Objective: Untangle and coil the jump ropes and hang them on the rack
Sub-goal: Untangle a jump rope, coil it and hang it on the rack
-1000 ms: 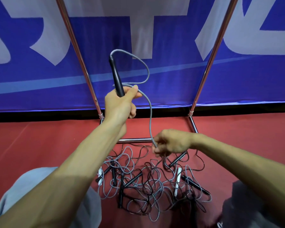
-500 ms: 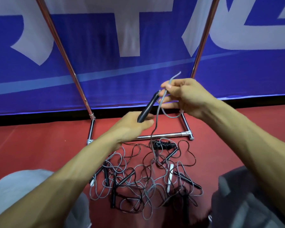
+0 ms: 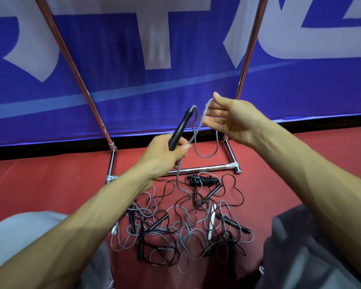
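Observation:
My left hand (image 3: 168,151) grips a black jump-rope handle (image 3: 180,128) that points up and to the right, and pinches the grey cord (image 3: 196,133) against it. That cord loops over the straight fingers of my right hand (image 3: 227,119), hangs in a loop below it, and trails down to the floor. A tangled pile of grey and black jump ropes (image 3: 181,222) with several handles lies on the red floor between my knees. One small black coiled rope (image 3: 204,180) lies beside the rack's lower bar. The chrome rack (image 3: 198,169) stands just behind the pile.
The rack's two slanted uprights (image 3: 75,67) (image 3: 251,44) rise in front of a blue banner with white lettering (image 3: 154,59). Red floor (image 3: 50,180) spreads to both sides. My knees (image 3: 25,243) (image 3: 313,247) flank the rope pile.
My right hand rose from the pile to beside the handle, and its fingers have since straightened with the cord draped over them. My left hand lowered and tilted the handle to the right.

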Demonstrator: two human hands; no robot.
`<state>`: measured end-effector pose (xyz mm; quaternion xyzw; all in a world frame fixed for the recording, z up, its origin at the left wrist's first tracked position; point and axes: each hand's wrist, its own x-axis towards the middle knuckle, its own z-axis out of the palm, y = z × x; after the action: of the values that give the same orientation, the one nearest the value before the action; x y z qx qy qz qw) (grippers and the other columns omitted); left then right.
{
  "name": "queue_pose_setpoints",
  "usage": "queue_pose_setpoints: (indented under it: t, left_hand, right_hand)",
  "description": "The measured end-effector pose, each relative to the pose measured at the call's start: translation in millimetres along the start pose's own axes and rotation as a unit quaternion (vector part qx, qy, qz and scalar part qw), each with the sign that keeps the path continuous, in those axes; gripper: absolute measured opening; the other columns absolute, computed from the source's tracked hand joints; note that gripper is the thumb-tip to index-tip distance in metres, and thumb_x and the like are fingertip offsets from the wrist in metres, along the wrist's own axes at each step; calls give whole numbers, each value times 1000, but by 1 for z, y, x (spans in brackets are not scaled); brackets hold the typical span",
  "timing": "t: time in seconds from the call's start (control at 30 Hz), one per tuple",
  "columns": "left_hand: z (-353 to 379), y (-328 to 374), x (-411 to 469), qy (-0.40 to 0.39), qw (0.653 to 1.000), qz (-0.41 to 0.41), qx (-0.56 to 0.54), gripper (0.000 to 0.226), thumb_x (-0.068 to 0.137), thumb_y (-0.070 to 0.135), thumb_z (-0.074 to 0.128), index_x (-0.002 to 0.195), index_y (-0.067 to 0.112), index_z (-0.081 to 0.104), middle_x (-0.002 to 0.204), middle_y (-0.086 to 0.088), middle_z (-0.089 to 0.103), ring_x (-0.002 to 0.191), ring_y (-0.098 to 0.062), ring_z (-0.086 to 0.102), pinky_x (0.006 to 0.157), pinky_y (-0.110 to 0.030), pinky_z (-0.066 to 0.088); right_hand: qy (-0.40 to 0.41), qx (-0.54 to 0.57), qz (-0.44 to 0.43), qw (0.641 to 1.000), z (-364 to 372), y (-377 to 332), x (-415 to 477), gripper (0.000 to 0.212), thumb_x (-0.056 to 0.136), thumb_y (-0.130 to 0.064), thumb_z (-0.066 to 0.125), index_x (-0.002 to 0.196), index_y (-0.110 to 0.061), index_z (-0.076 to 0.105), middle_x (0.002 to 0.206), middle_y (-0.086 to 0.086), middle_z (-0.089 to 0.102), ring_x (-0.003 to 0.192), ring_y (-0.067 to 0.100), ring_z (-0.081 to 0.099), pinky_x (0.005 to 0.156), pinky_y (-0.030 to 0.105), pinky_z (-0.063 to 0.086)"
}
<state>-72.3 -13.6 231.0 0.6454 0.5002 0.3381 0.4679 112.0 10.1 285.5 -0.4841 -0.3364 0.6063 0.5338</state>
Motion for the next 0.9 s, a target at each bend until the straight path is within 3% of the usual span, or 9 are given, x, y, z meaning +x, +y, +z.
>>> queue_pose_setpoints:
  t: [0.1,0.23,0.3,0.43,0.57,0.63,0.7,0.8,0.9]
  left_hand:
    - [-6,7,2,71,996,9,-60,18,96,9,58,80,16,62,70,0,60,58,-11,52,56,-23,52]
    - [-18,18,4,134,980,15,-146,12,96,13,58,86,15,61,73,-1,61,58,-11,54,51,-18,51]
    - [-24,23,4,151,970,12,-189,10,97,15,58,88,15,61,76,0,61,58,-9,56,53,-19,52]
    - [-35,31,6,178,944,8,-276,11,98,16,57,88,15,59,76,1,60,62,-10,57,57,-23,55]
    - [-46,32,6,202,933,3,-299,11,98,17,57,88,14,60,77,1,61,62,-9,60,57,-22,54]
    - [-48,30,6,206,930,-5,-305,10,98,18,57,90,14,60,78,0,61,62,-10,61,57,-22,55]
    - [-49,28,5,209,930,-9,-302,11,99,20,56,94,13,62,79,-2,62,61,-11,63,57,-23,56]
    - [-47,25,5,225,941,-5,-253,27,100,33,51,105,10,63,82,-4,67,66,-13,67,63,-26,59]
    - [-44,24,7,229,950,0,-214,40,100,44,46,109,9,63,85,-7,71,71,-17,71,69,-30,61]
  right_hand:
    - [6,-67,12,998,3,7,4,33,101,-27,45,85,-3,61,79,11,60,61,25,66,56,30,59]
    - [-78,-245,-1,967,11,26,6,23,93,4,40,89,-3,62,85,15,62,70,27,62,65,29,56]
    - [-168,-350,4,922,13,41,6,27,89,12,44,92,-5,63,92,14,62,82,23,58,74,28,52]
    - [-313,-502,46,805,16,69,5,23,87,6,59,107,-4,66,99,0,65,91,12,56,90,32,48]
    - [-331,-566,29,754,23,87,4,16,92,-3,59,105,-4,67,84,-2,64,70,0,58,74,17,48]
    - [-298,-555,20,776,22,88,6,14,95,-2,53,101,1,65,82,4,66,69,7,62,73,28,52]
    - [-267,-492,36,828,21,82,7,9,96,0,49,95,0,58,81,11,66,69,20,66,71,39,55]
    - [-223,-380,29,897,21,63,4,11,97,-4,49,87,-7,52,77,12,65,63,24,66,64,35,57]
    - [-182,-299,-6,937,17,40,3,15,99,-6,44,87,-6,54,74,10,63,59,24,68,65,37,59]
